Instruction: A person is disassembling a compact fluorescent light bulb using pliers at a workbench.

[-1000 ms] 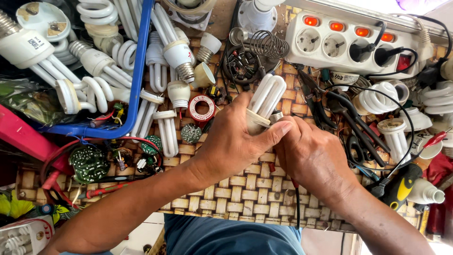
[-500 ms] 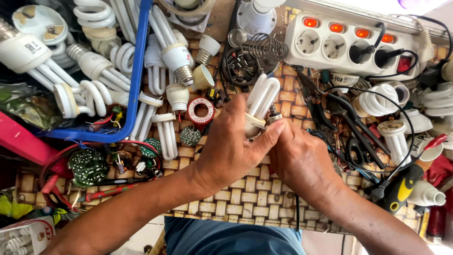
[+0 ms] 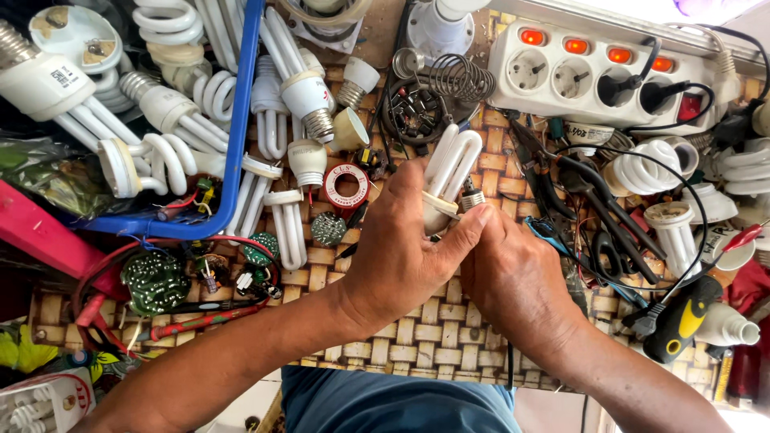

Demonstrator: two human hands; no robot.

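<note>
At the middle of the bench (image 3: 385,345), over its woven mat, both hands work on one compact fluorescent lamp (image 3: 449,172). The left hand (image 3: 397,256) is closed around the lamp's white base, thumb stretched across to the right, with the white tubes pointing toward the far side. The right hand (image 3: 517,277) is curled up against it, fingertips pinched at the metal screw cap (image 3: 472,199) on the lamp's right. To do this well, I judge the grip should stay on the plastic base and not on the glass tubes, which look fragile, and the pinching fingers should turn or pull gently so that no wire tears.

On the far left, a blue tray (image 3: 241,120) holds a heap of white spiral and tube lamps (image 3: 168,112), some with screw caps showing. Outside the tray, just left of the hands, lie more loose tube lamps (image 3: 285,228), a red solder reel (image 3: 346,186) and green circuit boards (image 3: 154,282). A white power strip (image 3: 593,72) with lit red switches sits at the far right.
</note>
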